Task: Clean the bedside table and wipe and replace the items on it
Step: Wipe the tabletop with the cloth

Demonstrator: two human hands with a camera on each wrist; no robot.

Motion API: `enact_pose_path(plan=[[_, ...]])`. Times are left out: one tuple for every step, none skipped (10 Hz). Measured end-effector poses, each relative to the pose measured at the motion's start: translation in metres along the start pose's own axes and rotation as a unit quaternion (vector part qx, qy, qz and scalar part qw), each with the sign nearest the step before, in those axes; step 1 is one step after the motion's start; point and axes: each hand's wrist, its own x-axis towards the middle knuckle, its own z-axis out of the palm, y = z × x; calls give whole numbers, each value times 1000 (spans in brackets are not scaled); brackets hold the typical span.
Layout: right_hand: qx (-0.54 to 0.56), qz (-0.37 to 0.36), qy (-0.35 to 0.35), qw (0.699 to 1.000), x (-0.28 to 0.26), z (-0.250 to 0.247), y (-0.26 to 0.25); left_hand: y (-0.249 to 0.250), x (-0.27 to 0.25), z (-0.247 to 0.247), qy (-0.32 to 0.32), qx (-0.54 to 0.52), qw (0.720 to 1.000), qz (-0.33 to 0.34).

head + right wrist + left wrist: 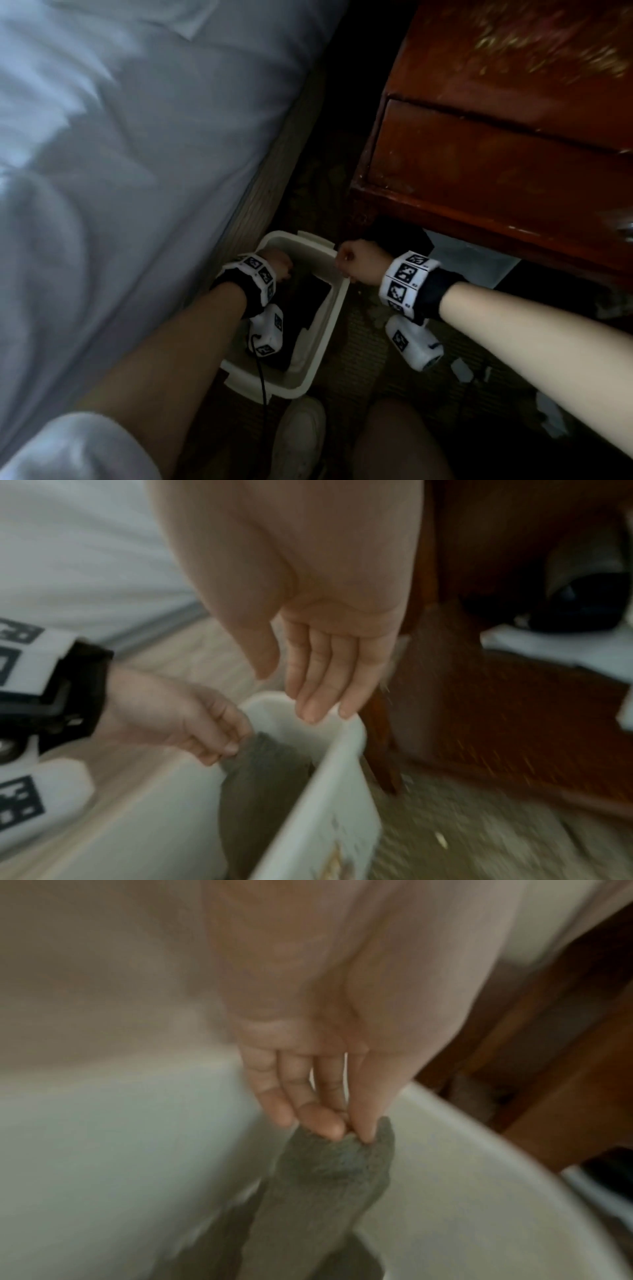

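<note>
Inside the white tub (330, 318), left hand (279, 269) pinches grey cloth (329, 1191); right hand (329, 666) hovers, fingers relaxed.

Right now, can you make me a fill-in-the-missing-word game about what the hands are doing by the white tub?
1. The left hand pinches a grey ____ hanging into the tub.
2. The white tub stands on the floor between the bedside table and the ____.
3. The right hand holds nothing; its fingers hang over the tub's ____.

Missing words: cloth; bed; rim.
</note>
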Motion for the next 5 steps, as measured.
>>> enact_pose_path(plan=[[3,-29,38,999,-16,-12,-22,30,-62,-35,89,-33,995,28],[4,-62,80,995,-32,-25,-48,36,-88,-61,203,-103,970,88],[8,-105,127,986,-51,-42,-73,45,-113,-85,261,-142,943,147],[10,-165,192,967,-76,-66,-98,69,-145,-108,333,-185,897,225],[47,-225,272,935,-107,-101,-120,98,-180,-135,401,-239,840,278]])
